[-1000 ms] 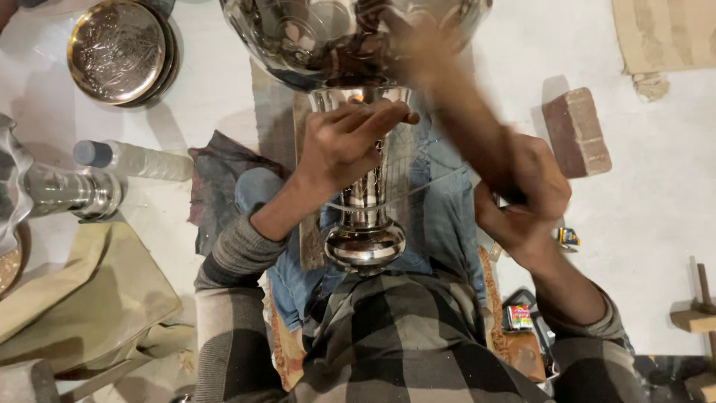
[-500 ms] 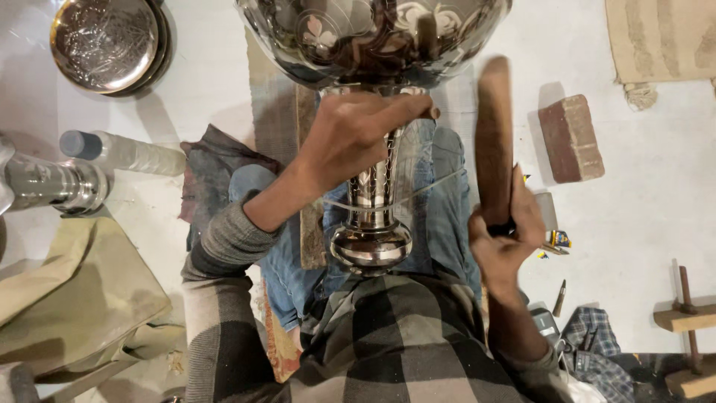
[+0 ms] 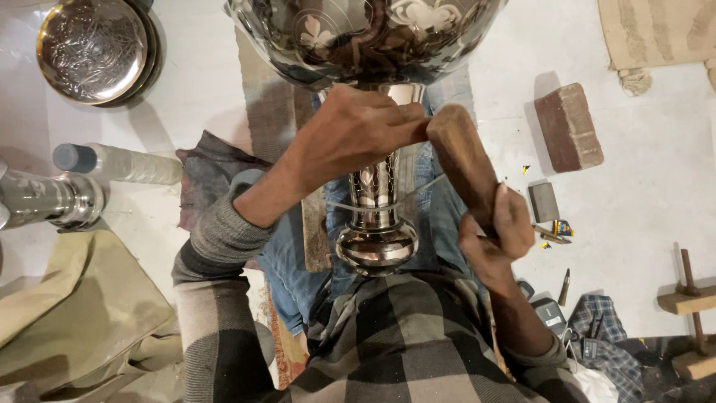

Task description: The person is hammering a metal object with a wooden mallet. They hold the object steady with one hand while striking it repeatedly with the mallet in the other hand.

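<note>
Change: since half a second back, the wooden mallet has swung from upright beside the goblet to leaning with its head against the left fingertips; the left hand has barely shifted.
Goblet: a large engraved silver goblet lies along the person's lap, bowl away from the body at the top edge, round foot nearest the checked shirt.
Left hand: the left hand is closed over the top of the goblet's stem just under the bowl, fingers pressed together; a thin metal tool crosses the stem lower down, and whether the fingers pinch it cannot be told.
Right hand: the right hand is wrapped tight round the mallet's lower end, to the right of the goblet's stem.
In the way: the left hand and the mallet head cover the join of stem and bowl.
Left of the goblet: a clear plastic bottle lying flat, another shiny metal vessel, a round embossed metal plate farther up, tan cloth below.
Right of the goblet: a red brick, a small grey block nearer, a wooden stand well off at the edge.
Under the goblet: a wooden plank across the jeans.
</note>
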{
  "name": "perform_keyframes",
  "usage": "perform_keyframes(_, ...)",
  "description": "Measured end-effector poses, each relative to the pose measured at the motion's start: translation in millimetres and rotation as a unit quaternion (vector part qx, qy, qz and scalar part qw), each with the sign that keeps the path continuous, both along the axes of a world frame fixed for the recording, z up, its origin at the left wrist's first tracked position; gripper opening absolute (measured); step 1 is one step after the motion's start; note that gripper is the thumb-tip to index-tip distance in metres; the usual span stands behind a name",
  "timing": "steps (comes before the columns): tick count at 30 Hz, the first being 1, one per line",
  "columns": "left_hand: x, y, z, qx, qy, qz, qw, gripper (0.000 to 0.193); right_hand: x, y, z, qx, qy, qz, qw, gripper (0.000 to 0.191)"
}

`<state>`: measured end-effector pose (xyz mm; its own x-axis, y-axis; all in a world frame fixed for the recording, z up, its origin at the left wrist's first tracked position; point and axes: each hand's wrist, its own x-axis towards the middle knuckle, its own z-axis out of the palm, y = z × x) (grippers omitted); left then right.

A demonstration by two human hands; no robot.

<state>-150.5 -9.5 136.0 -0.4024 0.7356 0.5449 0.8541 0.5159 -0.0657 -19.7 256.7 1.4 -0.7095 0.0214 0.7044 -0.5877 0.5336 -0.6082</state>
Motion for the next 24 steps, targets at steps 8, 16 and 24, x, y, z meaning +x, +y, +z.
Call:
perform_keyframes(8,10,-7,-30,0.094,-0.01,0.038,0.995,0.033,-26,21,57,0.013,-0.014,0.029,0.999,0.076)
perform_keyframes(16,20,1,-45,0.206,-0.042,0.075,0.975,0.042,-56,13,140,0.159,-0.055,0.088,0.982,0.072)
perform_keyframes(24,21,0,-39,0.19,-0.07,0.073,0.977,0.042,-49,-11,142,0.081,0.02,0.025,0.996,0.073)
